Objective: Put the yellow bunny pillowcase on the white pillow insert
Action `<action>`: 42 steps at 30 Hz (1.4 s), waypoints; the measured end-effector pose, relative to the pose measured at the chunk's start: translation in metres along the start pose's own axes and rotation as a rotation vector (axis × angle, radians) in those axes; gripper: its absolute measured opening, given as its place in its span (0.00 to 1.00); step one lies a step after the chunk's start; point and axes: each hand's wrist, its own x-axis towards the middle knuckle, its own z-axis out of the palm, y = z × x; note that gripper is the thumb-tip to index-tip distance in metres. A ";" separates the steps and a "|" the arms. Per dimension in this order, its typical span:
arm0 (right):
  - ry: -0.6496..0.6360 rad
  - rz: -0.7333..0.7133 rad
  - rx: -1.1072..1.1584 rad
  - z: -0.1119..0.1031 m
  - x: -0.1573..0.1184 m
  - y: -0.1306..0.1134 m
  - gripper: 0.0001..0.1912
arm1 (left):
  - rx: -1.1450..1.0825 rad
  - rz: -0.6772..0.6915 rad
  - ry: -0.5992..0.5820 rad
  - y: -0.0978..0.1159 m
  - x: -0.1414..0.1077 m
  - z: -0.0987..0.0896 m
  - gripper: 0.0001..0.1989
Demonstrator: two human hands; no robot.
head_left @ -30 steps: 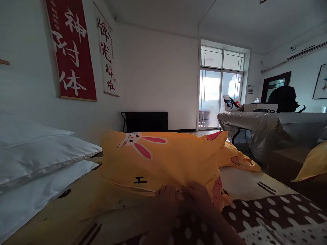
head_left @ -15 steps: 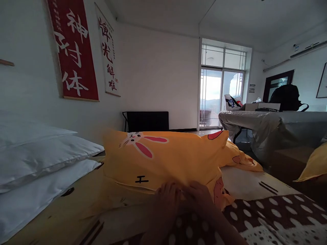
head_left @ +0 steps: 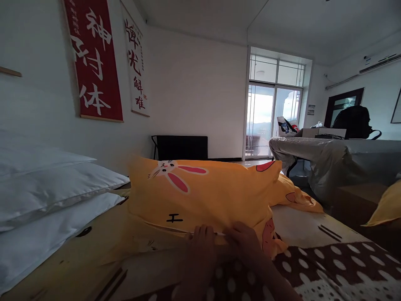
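A yellow pillowcase (head_left: 219, 196) with a printed white rabbit lies plumped up on the bed, filled with something white that shows along the slit at its near edge. My left hand (head_left: 203, 240) has its fingers curled over that edge. Just right of it, my right hand (head_left: 242, 238) is closed on the same edge, drawing the cloth into creases. Both thumbs are hidden from view. The loose end of the case lies bunched to the right of my hands.
White pillows (head_left: 62, 188) are stacked on the left. A patterned bed sheet (head_left: 338, 267) spreads underneath. Beyond stands a covered table (head_left: 328, 146) with a black backpack (head_left: 352, 122). Part of another yellow cloth item (head_left: 387, 209) shows at the right edge.
My left hand has shifted slightly left, away from my right hand, and more of the white strip shows between them. The right hand stays in place. The view has tilted slightly.
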 end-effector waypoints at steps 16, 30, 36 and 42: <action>0.044 -0.009 0.034 0.000 0.000 0.001 0.10 | 0.010 -0.007 -0.248 -0.023 0.010 -0.016 0.14; -0.176 0.119 -0.074 -0.003 0.004 -0.001 0.05 | 0.055 0.277 0.109 -0.099 0.010 0.035 0.15; -0.113 0.276 -0.172 -0.005 0.004 0.007 0.15 | -0.032 0.230 0.202 -0.075 0.005 0.020 0.15; 0.232 0.204 -0.049 -0.018 -0.002 0.061 0.23 | -0.101 0.350 0.372 -0.012 -0.005 0.007 0.14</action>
